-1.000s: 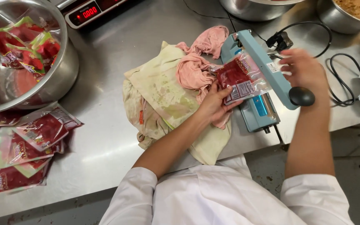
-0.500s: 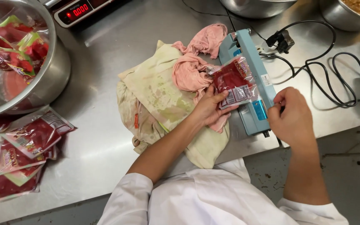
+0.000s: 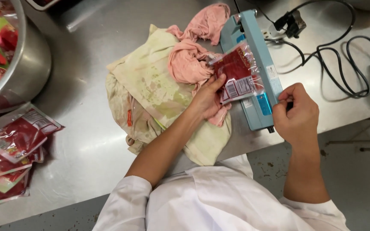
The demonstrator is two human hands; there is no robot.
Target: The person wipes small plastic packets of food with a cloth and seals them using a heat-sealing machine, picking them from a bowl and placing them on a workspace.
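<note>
My left hand [image 3: 206,99] grips the near edge of a clear pouch of red paste [image 3: 235,75], whose far edge lies in the jaw of a light blue heat sealer [image 3: 255,60]. My right hand [image 3: 297,114] is closed over the sealer's handle at its near end, with the arm pressed down flat. The black knob is hidden under this hand. Both wrists come out of white sleeves.
Stained yellow and pink cloths [image 3: 163,81] lie under my left forearm on the steel table [image 3: 86,128]. A steel bowl [image 3: 18,64] of filled pouches stands at far left, above a pile of sealed pouches [image 3: 9,149]. Black cables [image 3: 343,55] run right of the sealer.
My right hand came down from the raised sealer arm onto its handle and pushed the arm shut on the pouch. The view shifted right; my left hand kept hold of the pouch.
</note>
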